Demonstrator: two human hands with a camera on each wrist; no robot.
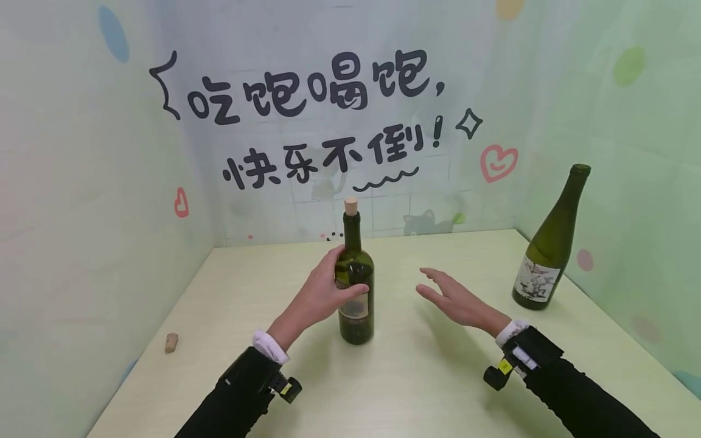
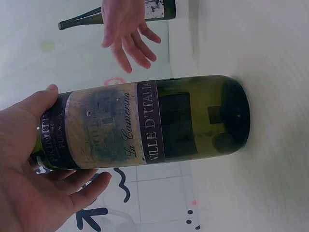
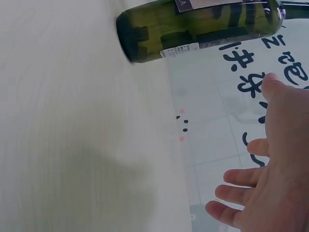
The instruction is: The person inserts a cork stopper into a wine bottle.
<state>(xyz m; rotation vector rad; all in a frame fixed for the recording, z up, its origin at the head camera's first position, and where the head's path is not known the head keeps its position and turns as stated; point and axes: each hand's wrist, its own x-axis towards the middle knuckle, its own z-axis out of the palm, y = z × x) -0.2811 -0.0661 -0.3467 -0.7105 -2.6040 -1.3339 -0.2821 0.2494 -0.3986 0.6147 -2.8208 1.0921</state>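
Observation:
A green wine bottle [image 1: 356, 325] stands upright on the table, a pale cork [image 1: 351, 206] sticking out of its neck. My left hand [image 1: 322, 287] holds it round the upper body, thumb across the front and fingers on the far side. The left wrist view shows the bottle's label [image 2: 104, 124] facing that camera, with the left hand [image 2: 29, 164] at the shoulder end. To the right of the bottle, my right hand [image 1: 454, 298] hovers apart from it, holding nothing. In the right wrist view the right hand's fingers [image 3: 241, 194] are spread and only slightly bent.
Another green bottle [image 1: 547, 249], with a floral label and an uncorked mouth, stands at the table's right side. A loose cork [image 1: 171, 342] lies near the left edge of the pale table [image 1: 263, 267]. Printed walls [image 1: 339, 36] enclose the back and both sides.

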